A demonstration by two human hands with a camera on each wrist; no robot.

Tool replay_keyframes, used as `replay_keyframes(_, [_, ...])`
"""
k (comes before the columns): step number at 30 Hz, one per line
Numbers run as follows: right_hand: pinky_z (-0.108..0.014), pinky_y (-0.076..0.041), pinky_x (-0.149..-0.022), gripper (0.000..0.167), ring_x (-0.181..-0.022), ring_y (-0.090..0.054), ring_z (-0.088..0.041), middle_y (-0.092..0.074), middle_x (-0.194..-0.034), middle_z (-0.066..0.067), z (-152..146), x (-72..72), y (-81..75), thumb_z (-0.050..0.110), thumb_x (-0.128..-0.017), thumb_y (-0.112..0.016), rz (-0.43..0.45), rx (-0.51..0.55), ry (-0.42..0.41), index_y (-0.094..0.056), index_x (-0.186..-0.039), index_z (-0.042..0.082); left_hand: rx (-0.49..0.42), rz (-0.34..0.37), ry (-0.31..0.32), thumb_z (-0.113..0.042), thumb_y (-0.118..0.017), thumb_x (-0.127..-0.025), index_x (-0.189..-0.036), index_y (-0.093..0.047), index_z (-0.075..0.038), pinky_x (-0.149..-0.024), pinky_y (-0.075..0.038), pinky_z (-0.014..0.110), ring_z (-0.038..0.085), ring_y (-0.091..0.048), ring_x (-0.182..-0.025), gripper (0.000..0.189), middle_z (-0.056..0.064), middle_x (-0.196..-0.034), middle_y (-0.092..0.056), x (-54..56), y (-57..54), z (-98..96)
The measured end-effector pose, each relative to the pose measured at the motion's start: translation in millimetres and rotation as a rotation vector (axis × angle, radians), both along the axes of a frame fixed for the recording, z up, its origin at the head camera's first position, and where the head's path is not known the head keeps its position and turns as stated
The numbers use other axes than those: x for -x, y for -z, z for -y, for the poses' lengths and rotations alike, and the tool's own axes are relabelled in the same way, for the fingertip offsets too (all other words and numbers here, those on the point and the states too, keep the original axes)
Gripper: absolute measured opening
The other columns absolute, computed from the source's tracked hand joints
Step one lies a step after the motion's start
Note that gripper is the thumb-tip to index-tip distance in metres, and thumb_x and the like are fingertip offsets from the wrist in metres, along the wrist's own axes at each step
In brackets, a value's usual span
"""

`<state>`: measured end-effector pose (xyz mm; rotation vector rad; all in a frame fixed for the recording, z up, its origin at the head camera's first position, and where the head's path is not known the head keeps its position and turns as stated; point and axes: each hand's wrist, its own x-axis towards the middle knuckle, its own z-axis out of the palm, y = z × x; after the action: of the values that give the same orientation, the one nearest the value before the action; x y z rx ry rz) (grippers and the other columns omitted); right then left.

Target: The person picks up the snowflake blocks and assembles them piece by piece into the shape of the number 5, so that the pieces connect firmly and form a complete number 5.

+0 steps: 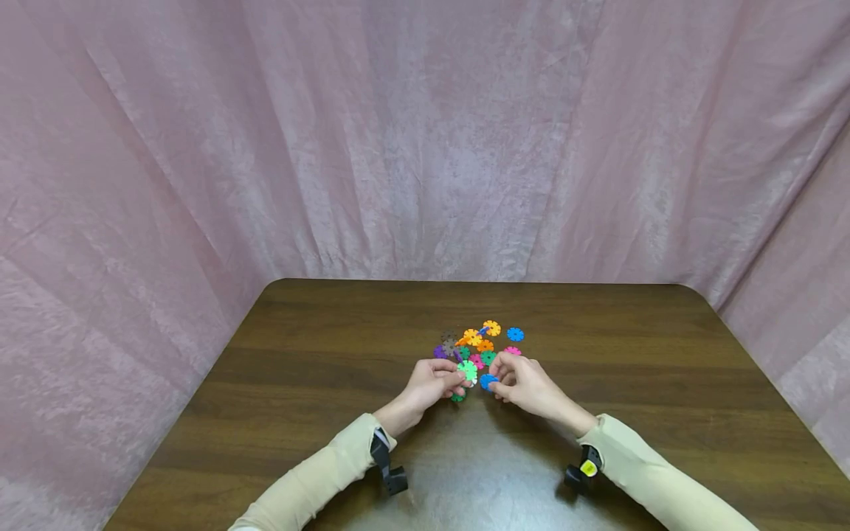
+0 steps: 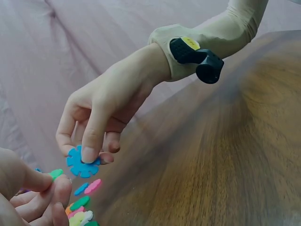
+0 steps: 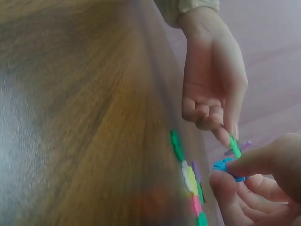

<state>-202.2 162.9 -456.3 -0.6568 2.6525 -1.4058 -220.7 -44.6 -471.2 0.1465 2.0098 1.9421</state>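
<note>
My left hand [image 1: 434, 383] pinches a light green notched plastic disc [image 1: 468, 370] between thumb and fingers. In the right wrist view a purple disc [image 3: 244, 147] crosses behind that green disc's edge. Opposite, my right hand [image 1: 527, 383] grips a blue notched disc [image 2: 82, 162] by its rim, thumb lying over its face. The blue disc stands slightly to the right of the green one in the head view. Beyond both hands lies a loose spread of similar discs, among them an orange disc [image 1: 485, 345] and a dark green disc [image 1: 488, 358].
On the brown wooden table [image 1: 332, 332], another blue disc [image 1: 515, 334] and a pink disc [image 1: 513, 351] lie at the pile's right. Yellow-orange discs [image 1: 491, 328] sit at its back, a purple one [image 1: 440, 352] at its left. A pink curtain [image 1: 425, 147] hangs behind the table.
</note>
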Motion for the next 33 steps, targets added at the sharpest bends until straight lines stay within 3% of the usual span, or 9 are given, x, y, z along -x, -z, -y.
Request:
replay_keyframes(6, [-0.02, -0.052, -0.059, 0.008, -0.062, -0.06, -0.005, -0.066, -0.072, -0.001, 5, -1.6, -0.2, 0.004, -0.084, -0.07, -0.11, -0.035, 0.027, -0.065, -0.09, 0.005, -0.01, -0.008, -0.006, -0.011, -0.064, -0.092, -0.104, -0.061, 0.006, -0.062, -0.052, 0.02, 0.004, -0.066, -0.062, 0.021, 0.019, -0.09, -0.074, 0.6, 0.3, -3.8])
replay_keyframes(11, [-0.019, -0.053, -0.06, 0.009, -0.065, -0.063, -0.007, -0.066, -0.073, -0.001, 7, -2.6, -0.7, 0.002, -0.083, -0.071, -0.153, -0.003, 0.083, -0.066, -0.089, 0.005, -0.017, -0.015, -0.031, -0.012, -0.065, -0.092, -0.104, -0.062, 0.006, -0.063, -0.052, 0.022, 0.007, -0.067, -0.065, 0.022, 0.018, -0.087, -0.074, 2.7, -0.5, -6.1])
replay_keyframes(17, [-0.019, -0.055, -0.062, 0.01, -0.065, -0.063, -0.007, -0.066, -0.072, -0.001, 12, -2.9, -3.7, 0.003, -0.082, -0.073, -0.144, 0.041, 0.146, -0.066, -0.089, 0.005, -0.033, -0.023, -0.048, -0.011, -0.066, -0.09, -0.101, -0.062, 0.005, -0.061, -0.051, 0.02, 0.007, -0.067, -0.064, 0.02, 0.017, -0.085, -0.074, 4.7, -1.8, -7.8])
replay_keyframes(25, [-0.02, -0.056, -0.063, 0.009, -0.066, -0.066, -0.008, -0.07, -0.079, -0.013, 15, -5.5, -6.6, 0.002, -0.083, -0.072, -0.141, 0.099, 0.141, -0.065, -0.087, 0.004, -0.07, 0.001, -0.068, -0.012, -0.068, -0.089, -0.1, -0.065, 0.005, -0.06, -0.05, 0.02, 0.007, -0.066, -0.06, 0.021, 0.014, -0.082, -0.075, 5.2, -5.9, -9.1])
replay_keyframes(33, [-0.019, -0.055, -0.061, 0.012, -0.062, -0.065, -0.007, -0.069, -0.071, -0.005, 18, -9.9, -5.5, -0.001, -0.08, -0.074, -0.228, 0.099, 0.138, -0.064, -0.08, 0.006, -0.074, -0.031, -0.085, -0.011, -0.07, -0.086, -0.1, -0.068, 0.01, -0.061, -0.051, 0.022, 0.006, -0.065, -0.058, 0.025, 0.009, -0.075, -0.074, 5.4, -8.7, -9.1])
